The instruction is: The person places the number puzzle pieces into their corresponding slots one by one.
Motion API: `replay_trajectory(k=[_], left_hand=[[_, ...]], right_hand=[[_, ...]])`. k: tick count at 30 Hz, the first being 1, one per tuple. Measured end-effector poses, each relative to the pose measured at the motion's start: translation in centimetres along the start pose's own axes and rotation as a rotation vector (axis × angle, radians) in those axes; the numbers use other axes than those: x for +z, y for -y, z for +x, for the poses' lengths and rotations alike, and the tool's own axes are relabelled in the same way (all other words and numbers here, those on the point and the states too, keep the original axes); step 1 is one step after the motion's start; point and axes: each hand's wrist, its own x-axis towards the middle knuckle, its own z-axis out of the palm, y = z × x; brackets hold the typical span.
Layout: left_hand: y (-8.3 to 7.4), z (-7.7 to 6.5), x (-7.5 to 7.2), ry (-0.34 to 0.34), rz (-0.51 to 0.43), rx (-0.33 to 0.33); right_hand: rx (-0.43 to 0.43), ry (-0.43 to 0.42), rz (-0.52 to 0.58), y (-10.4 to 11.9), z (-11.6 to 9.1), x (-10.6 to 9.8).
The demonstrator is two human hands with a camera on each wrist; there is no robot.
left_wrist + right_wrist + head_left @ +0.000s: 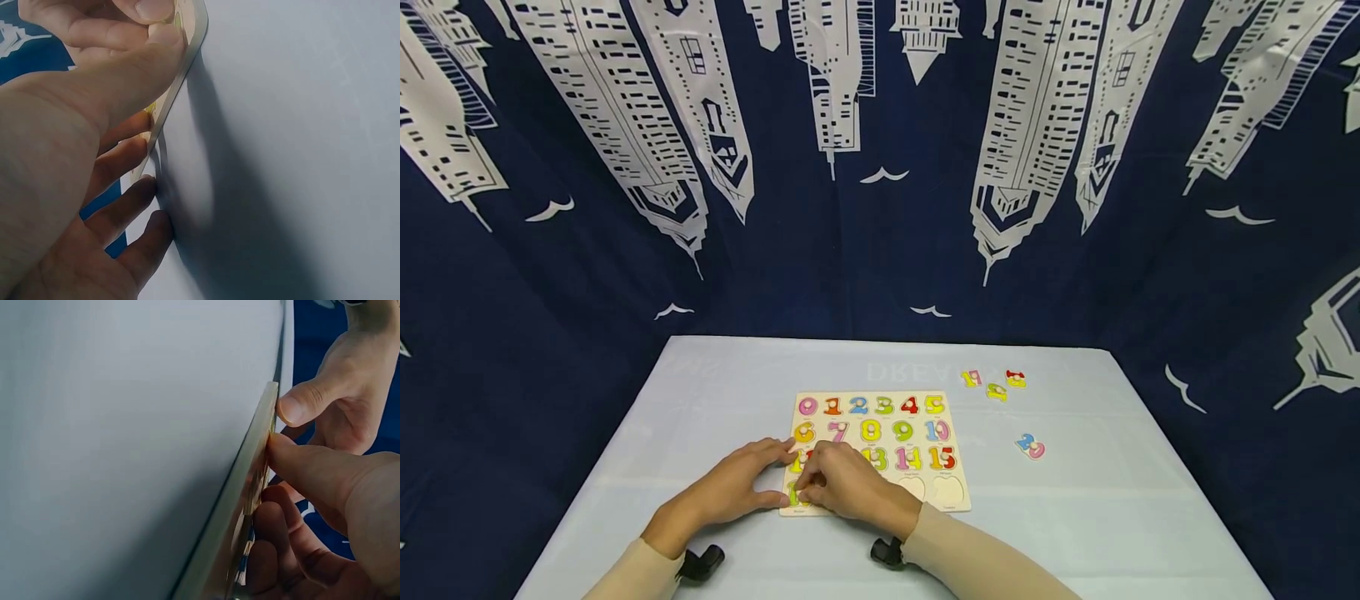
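A wooden number puzzle board (958,502) lies on the table with colourful number pieces seated in its upper rows. My left hand (733,483) rests at the board's left edge, its thumb on the lower left corner and its fingers along the side. Over the lower left of the board, my right hand (853,487) pinches a green number piece (793,493) at the bottom row's first place. That hand covers part of this piece and the slots beside it. Two bare recesses show at the right of the bottom row.
Loose number pieces lie right of the board: a pink and yellow one (972,379), a yellow-green one (997,392), a red and yellow one (1016,380), and a blue and pink one (1031,446) nearer. A dark blue patterned cloth (850,250) hangs behind the white table (1112,517).
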Motion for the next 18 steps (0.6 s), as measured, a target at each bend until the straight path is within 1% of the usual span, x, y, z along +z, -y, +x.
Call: replay_trajectory(k=[4,9,14,16,18], left_hand=[[-0.3,0.0,0.0,-0.006,0.013,-0.014],[-0.5,0.0,-0.1,-0.010,0.012,-0.026],[-0.6,0.2,0.2,-0.019,-0.005,-0.065],[-0.5,0.3,0.4,-0.028,0.000,-0.080],[-0.6,0.4,0.5,-0.037,0.017,-0.080]], right_hand=[[0.003,-0.003,-0.020,-0.1,0.1,0.1],[0.015,0.007,-0.011,-0.2,0.0,0.0],[0.027,0.010,0.009,-0.6,-0.8,-0.6],[0.030,-0.003,0.023,-0.9,-1.1,-1.0],[0.039,-0.022,0.049,-1.3,-1.6,-1.5]])
